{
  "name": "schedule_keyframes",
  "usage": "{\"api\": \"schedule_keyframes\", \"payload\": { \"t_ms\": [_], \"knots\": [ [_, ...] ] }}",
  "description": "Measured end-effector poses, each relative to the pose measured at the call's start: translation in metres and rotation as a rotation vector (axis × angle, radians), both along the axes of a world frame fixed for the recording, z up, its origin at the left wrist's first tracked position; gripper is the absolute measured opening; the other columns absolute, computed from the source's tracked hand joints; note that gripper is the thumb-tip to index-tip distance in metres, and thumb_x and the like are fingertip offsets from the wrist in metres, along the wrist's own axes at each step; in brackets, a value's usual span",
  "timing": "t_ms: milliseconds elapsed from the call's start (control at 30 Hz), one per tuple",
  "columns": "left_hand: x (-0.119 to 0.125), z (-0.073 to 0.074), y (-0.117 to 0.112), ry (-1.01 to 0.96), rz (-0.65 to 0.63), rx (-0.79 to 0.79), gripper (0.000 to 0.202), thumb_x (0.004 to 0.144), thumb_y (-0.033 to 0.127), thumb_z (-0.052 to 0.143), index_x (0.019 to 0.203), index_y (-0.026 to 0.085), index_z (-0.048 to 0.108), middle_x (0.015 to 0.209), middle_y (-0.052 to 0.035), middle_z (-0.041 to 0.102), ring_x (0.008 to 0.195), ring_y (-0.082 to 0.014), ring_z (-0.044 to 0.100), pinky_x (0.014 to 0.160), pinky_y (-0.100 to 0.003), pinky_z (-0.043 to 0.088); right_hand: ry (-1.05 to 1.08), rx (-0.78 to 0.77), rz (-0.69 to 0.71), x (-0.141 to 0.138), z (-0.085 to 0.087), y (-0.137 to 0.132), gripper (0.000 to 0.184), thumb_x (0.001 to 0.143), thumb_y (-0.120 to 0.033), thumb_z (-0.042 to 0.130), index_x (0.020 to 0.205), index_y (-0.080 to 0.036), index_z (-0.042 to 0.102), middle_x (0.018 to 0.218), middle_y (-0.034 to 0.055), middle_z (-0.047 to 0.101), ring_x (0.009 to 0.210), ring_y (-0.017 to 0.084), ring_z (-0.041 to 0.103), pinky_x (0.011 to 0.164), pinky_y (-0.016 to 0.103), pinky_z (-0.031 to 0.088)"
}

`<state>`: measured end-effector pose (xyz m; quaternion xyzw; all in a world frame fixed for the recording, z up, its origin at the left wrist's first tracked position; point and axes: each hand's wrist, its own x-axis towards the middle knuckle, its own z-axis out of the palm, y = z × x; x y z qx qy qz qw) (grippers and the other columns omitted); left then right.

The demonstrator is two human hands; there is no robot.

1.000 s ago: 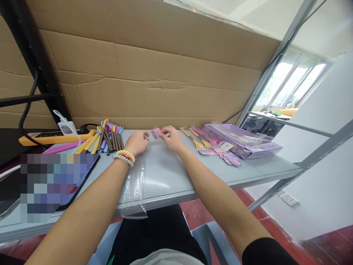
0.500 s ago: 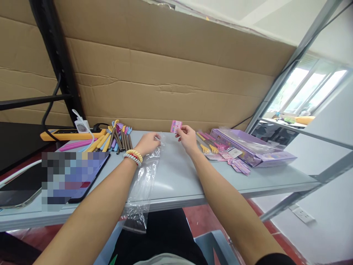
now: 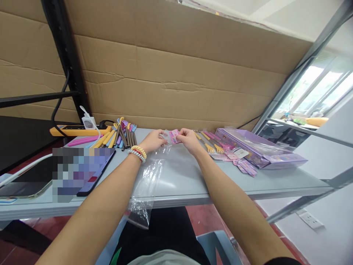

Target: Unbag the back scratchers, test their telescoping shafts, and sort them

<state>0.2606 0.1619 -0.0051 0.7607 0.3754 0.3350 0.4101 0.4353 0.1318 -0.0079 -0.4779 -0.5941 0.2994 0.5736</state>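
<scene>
My right hand [image 3: 188,140] pinches a small pink printed card [image 3: 174,136] over the back of the table. Close on its left, my left hand [image 3: 154,140] grips the upper end of a clear plastic bag [image 3: 147,176], with the card right at the bag's top. The long bag hangs down across the table and over its front edge. To the right of my right hand lie back scratchers with yellow and pink claws [image 3: 215,148], partly in clear wrap. A pile of small pink cards [image 3: 245,166] sits in front of them.
Back scratchers with grey, yellow and blue handles [image 3: 124,134] are heaped at the left, beside a yellow power strip [image 3: 79,130]. A tablet [image 3: 96,171] and a phone [image 3: 30,180] lie nearer. At right stands a purple box [image 3: 286,159]; cardboard [image 3: 179,73] walls the back.
My right hand has brought the pink card left and slightly down to the top of the bag. My left hand still holds the bag. The view has shifted a little.
</scene>
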Motion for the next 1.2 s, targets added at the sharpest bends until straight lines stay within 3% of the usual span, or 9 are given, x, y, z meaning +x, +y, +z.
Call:
{"api": "schedule_keyframes", "payload": {
  "t_ms": [200,300,400,567,667,833,933,1033,1200],
  "knots": [
    [0.003,0.002,-0.003,-0.123,-0.009,-0.105,0.018,0.074,0.026,0.062,0.088,0.014,0.058,0.071,-0.0047,0.065,0.058,-0.0116,0.057,0.052,-0.022,0.041,-0.099,0.012,-0.014,-0.002,0.000,-0.002,0.015,0.058,-0.021,0.063,0.057,-0.017,0.049,0.054,-0.0037,0.054,0.054,0.010,0.051,0.055,0.026,0.044],
    [0.002,0.001,0.000,-0.134,-0.005,-0.071,0.016,0.079,0.030,0.058,0.080,0.013,0.058,0.075,-0.0062,0.066,0.058,-0.0104,0.056,0.055,-0.022,0.042,-0.144,0.040,-0.029,-0.004,0.002,-0.005,0.016,0.059,-0.023,0.066,0.058,-0.017,0.051,0.055,-0.0022,0.057,0.053,0.009,0.051,0.053,0.024,0.041],
    [0.002,-0.002,0.003,-0.089,0.004,-0.005,0.015,0.079,0.026,0.058,0.071,0.014,0.059,0.069,-0.0046,0.064,0.054,-0.0093,0.052,0.052,-0.021,0.040,-0.141,0.059,-0.003,-0.006,0.001,-0.007,0.018,0.060,-0.023,0.067,0.061,-0.017,0.050,0.058,-0.0020,0.058,0.055,0.010,0.053,0.054,0.025,0.043],
    [0.001,-0.004,0.003,-0.146,-0.034,-0.045,0.013,0.077,0.016,0.057,0.064,0.014,0.056,0.055,-0.0009,0.057,0.047,-0.0078,0.047,0.048,-0.020,0.037,-0.167,0.051,0.027,-0.012,0.000,-0.010,0.020,0.065,-0.025,0.063,0.067,-0.020,0.044,0.059,-0.0031,0.058,0.053,0.013,0.058,0.051,0.026,0.046],
    [0.003,-0.001,0.001,-0.180,0.013,-0.093,0.012,0.075,0.013,0.056,0.063,0.014,0.056,0.059,-0.0030,0.061,0.048,-0.0083,0.050,0.048,-0.021,0.039,-0.206,0.086,-0.066,-0.014,0.002,-0.012,0.020,0.066,-0.025,0.061,0.066,-0.021,0.041,0.058,-0.0028,0.057,0.054,0.013,0.060,0.049,0.025,0.046],
    [0.004,0.003,-0.001,-0.188,0.058,-0.146,0.014,0.071,0.009,0.052,0.058,0.015,0.053,0.061,-0.0043,0.064,0.047,-0.0089,0.051,0.049,-0.023,0.042,-0.352,0.208,-0.337,-0.008,0.008,-0.012,0.019,0.069,-0.028,0.060,0.063,-0.021,0.043,0.063,0.0002,0.062,0.058,0.013,0.057,0.055,0.027,0.044],
    [0.004,0.005,-0.001,-0.233,0.106,-0.151,0.014,0.070,0.009,0.051,0.057,0.015,0.052,0.059,-0.0035,0.062,0.048,-0.0089,0.052,0.049,-0.022,0.042,-0.323,0.365,-0.436,0.005,0.022,-0.016,0.023,0.070,-0.033,0.061,0.063,-0.020,0.043,0.071,0.0027,0.064,0.062,0.013,0.057,0.058,0.027,0.044],
    [0.003,0.007,-0.002,-0.253,0.136,-0.173,0.011,0.070,0.010,0.053,0.059,0.015,0.053,0.064,-0.0046,0.064,0.053,-0.0099,0.056,0.051,-0.022,0.043,-0.268,0.438,-0.514,0.029,0.042,-0.031,0.027,0.072,-0.042,0.061,0.066,-0.021,0.045,0.064,0.0010,0.059,0.058,0.012,0.055,0.054,0.026,0.043],
    [0.002,0.009,0.000,-0.247,0.192,-0.118,0.008,0.066,0.009,0.055,0.070,0.016,0.054,0.062,-0.0029,0.063,0.052,-0.0113,0.055,0.053,-0.024,0.045,-0.377,0.345,-0.640,0.089,0.056,-0.083,0.025,0.067,-0.040,0.066,0.076,-0.022,0.051,0.071,0.0032,0.062,0.058,0.013,0.057,0.052,0.027,0.043]
  ]
}}
